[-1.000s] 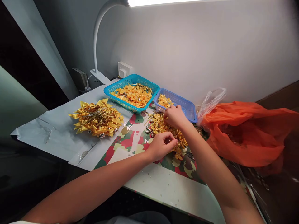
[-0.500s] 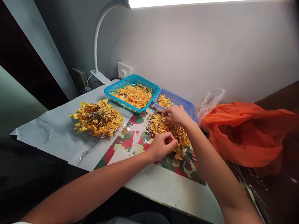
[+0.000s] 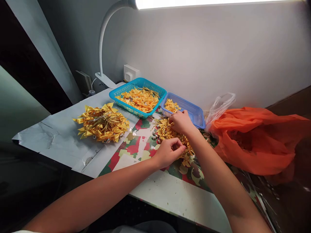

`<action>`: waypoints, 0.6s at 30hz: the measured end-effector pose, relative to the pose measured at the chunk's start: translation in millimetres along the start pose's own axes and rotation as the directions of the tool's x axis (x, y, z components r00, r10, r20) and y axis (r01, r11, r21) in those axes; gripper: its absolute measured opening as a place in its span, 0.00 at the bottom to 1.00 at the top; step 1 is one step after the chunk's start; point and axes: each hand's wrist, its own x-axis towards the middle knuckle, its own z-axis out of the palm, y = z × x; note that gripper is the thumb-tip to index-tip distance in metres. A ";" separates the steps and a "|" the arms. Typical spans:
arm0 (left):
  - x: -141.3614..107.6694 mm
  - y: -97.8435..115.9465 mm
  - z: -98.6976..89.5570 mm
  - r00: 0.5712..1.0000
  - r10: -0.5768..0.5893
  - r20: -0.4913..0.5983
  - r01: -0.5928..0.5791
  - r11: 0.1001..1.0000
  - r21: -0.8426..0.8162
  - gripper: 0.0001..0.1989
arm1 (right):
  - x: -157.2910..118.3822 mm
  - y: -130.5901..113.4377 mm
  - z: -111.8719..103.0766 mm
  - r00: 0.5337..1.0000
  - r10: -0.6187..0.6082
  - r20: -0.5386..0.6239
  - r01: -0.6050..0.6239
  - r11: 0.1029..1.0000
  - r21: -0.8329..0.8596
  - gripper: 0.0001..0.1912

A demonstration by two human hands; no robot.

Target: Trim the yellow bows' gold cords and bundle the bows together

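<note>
A loose pile of yellow ribbon bows [image 3: 165, 131] with gold wire ties and small silver bells lies on the patterned sheet, partly behind my hands. At the near side of this pile is my left hand [image 3: 170, 151], closed with thumb and forefinger together; what lies in the pinch is too small to make out. My right hand [image 3: 181, 121] is just beyond it, bent down over the pile with its fingers drawn together, their tips hidden among the bows. To the left sits a gathered bundle of yellow bows [image 3: 103, 124], gold ties at its centre and bells below.
A turquoise basket [image 3: 116, 101] full of bows stands at the back, beside a blue-purple basket [image 3: 198, 113] with a few bows. An orange bag [image 3: 257, 145] lies on the right, next to clear plastic [image 3: 220, 105]. A white lamp [image 3: 100, 48] arches overhead.
My right hand and forearm have shifted slightly left over the pile, covering more of its right side. My left hand stays in nearly the same place, still pinched.
</note>
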 end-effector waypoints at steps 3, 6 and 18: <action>-0.4 0.8 -0.3 1.000 0.007 -0.005 -0.007 1.000 0.000 0.11 | -1.8 5.4 -6.3 0.999 0.021 -0.026 -0.020 0.999 0.027 0.09; -0.8 2.2 -0.2 1.000 0.016 -0.011 -0.016 1.000 -0.002 0.11 | -4.7 12.3 -13.6 0.997 0.054 -0.057 -0.051 0.997 0.052 0.13; -0.1 0.7 0.0 1.000 0.011 -0.007 -0.011 1.000 0.003 0.11 | -1.6 0.2 -2.7 1.000 0.025 0.001 -0.025 0.999 -0.027 0.05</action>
